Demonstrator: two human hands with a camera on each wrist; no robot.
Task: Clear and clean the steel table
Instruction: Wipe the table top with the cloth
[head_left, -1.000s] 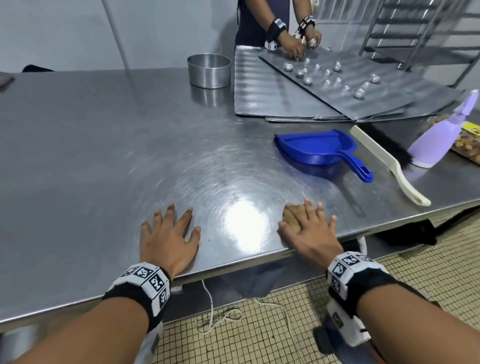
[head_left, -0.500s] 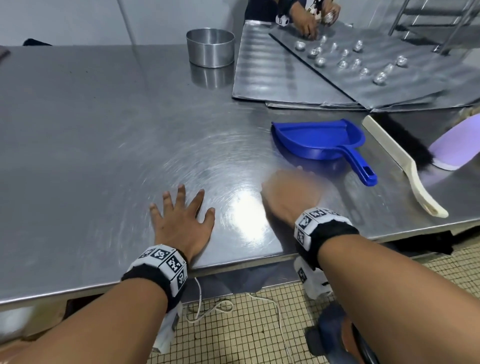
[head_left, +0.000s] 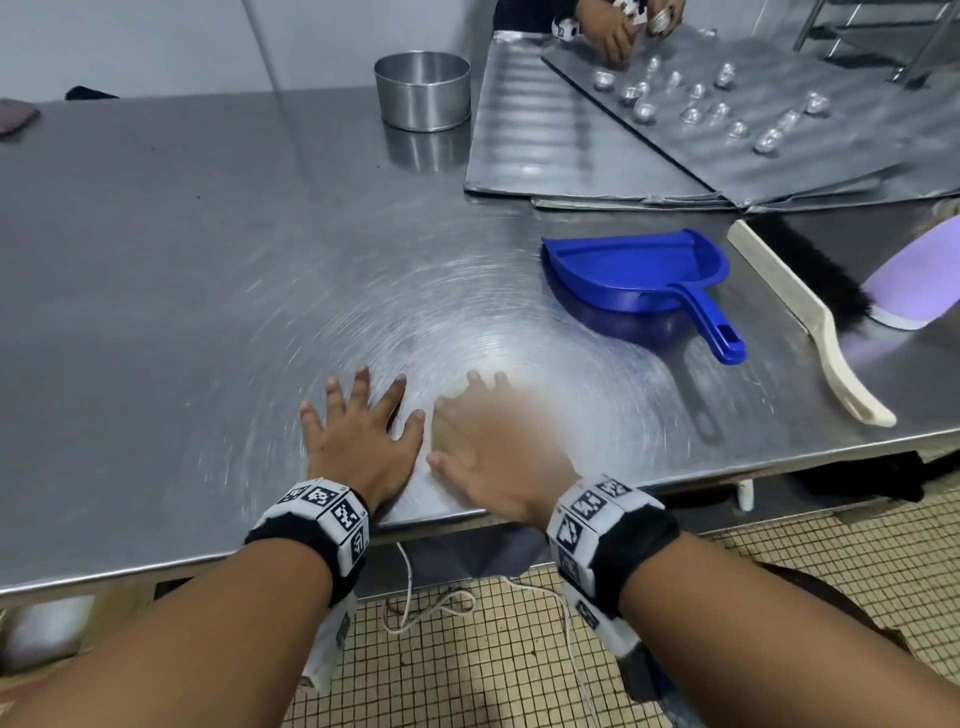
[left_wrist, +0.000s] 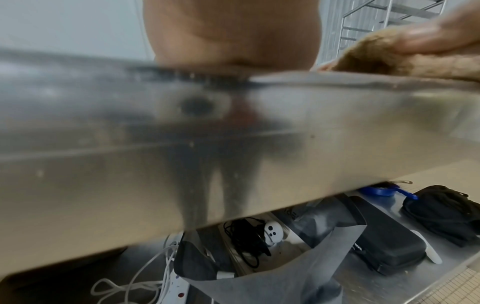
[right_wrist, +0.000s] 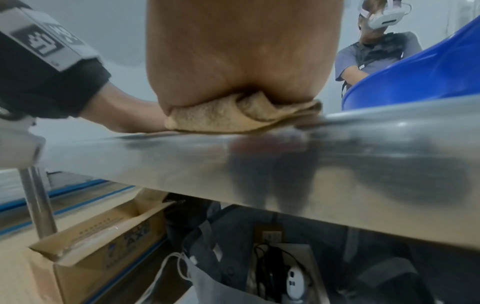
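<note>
My left hand (head_left: 358, 436) lies flat, fingers spread, on the steel table (head_left: 182, 260) near its front edge. Right beside it my right hand (head_left: 493, 441), motion-blurred, presses flat on a tan cloth (head_left: 441, 434) lying on the steel. The right wrist view shows the folded cloth (right_wrist: 233, 115) squeezed under my palm (right_wrist: 241, 51), with the left hand (right_wrist: 124, 111) just beyond it. From the left wrist view the cloth (left_wrist: 376, 55) sits at the upper right under a finger of the right hand. Swirled wipe marks show on the table around both hands.
To the right lie a blue dustpan (head_left: 634, 275), a cream-handled brush (head_left: 810, 312) and a purple spray bottle (head_left: 914, 280). At the back stand a round metal tin (head_left: 422, 91) and baking trays (head_left: 561, 135), where another person's hands (head_left: 608, 31) handle small metal moulds.
My right hand has swept the cloth forward and then left, ending next to my left hand. The left hand has stayed flat in place.
</note>
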